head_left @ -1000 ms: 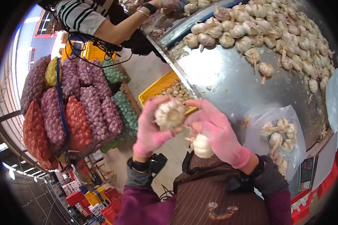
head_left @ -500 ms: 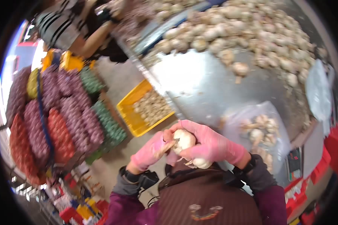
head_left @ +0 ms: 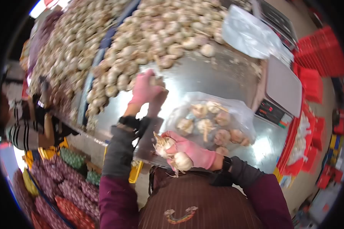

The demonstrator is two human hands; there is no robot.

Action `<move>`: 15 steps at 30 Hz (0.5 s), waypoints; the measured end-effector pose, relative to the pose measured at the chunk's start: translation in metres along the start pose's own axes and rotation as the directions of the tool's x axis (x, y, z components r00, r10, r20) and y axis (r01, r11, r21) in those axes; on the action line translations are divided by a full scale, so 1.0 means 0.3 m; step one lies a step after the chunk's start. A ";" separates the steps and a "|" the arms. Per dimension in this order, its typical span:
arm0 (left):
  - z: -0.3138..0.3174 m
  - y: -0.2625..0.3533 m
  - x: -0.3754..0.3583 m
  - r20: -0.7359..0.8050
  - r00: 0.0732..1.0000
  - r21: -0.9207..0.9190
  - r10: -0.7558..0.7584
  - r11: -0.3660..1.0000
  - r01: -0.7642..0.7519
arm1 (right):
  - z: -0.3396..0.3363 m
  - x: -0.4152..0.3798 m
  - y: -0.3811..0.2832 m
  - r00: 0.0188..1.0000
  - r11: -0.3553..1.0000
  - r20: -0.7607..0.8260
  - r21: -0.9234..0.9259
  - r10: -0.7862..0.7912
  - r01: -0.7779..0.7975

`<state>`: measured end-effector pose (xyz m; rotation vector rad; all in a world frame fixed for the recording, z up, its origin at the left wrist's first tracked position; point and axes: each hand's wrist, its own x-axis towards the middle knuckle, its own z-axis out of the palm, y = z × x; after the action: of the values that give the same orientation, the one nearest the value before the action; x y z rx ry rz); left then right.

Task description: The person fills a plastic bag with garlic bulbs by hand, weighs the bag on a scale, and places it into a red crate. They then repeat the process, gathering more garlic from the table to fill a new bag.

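hands have parted, left one reached out over the metal table

half a second ago i had both hands together before the apron point(head_left: 197, 202); now they are well apart. the left hand point(head_left: 144, 89) is out at 11 o'clock from the right, above the metal table point(head_left: 233, 82), near the edge of the garlic pile point(head_left: 164, 28). its fingers are bent by a pale bulb, partly hidden and blurred, so i cannot tell if it is gripped. the right hand point(head_left: 193, 152) stays close to the apron and is closed around two garlic bulbs point(head_left: 182, 161), touching each other. the view has turned: the clear plastic bag point(head_left: 233, 105), with bulbs on it or in it, lies now at 1 o'clock from the right hand, the scale point(head_left: 283, 86) at 2 o'clock, the co-worker point(head_left: 25, 128) at 9, mesh sacks point(head_left: 74, 210) at 7.
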<state>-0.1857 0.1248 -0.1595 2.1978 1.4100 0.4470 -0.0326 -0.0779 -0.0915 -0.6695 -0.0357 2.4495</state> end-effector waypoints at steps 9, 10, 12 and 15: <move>-0.025 0.504 -0.318 0.259 0.958 -0.930 -0.121 0.235 0.281 | -0.209 -0.315 -0.116 0.433 0.469 -0.267 -0.747 -0.861 0.472; 0.019 0.544 -0.347 0.364 0.931 -0.930 0.018 -0.040 0.364 | -0.235 -0.333 -0.102 0.426 0.467 -0.269 -0.743 -0.864 0.479; 0.116 0.579 -0.379 0.424 0.886 -0.840 0.188 -0.285 0.462 | -0.283 -0.367 -0.075 0.262 0.189 -0.113 -0.940 -0.958 0.284; 0.233 0.561 -0.412 0.570 0.810 -0.720 0.138 -0.390 0.574 | -0.394 -0.404 -0.048 0.280 -0.056 0.059 -0.998 -0.958 0.017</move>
<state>-0.0746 -0.0618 -0.1244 0.2790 0.5111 0.5516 0.1154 -0.1476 -0.1369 -1.6959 -1.3224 0.6702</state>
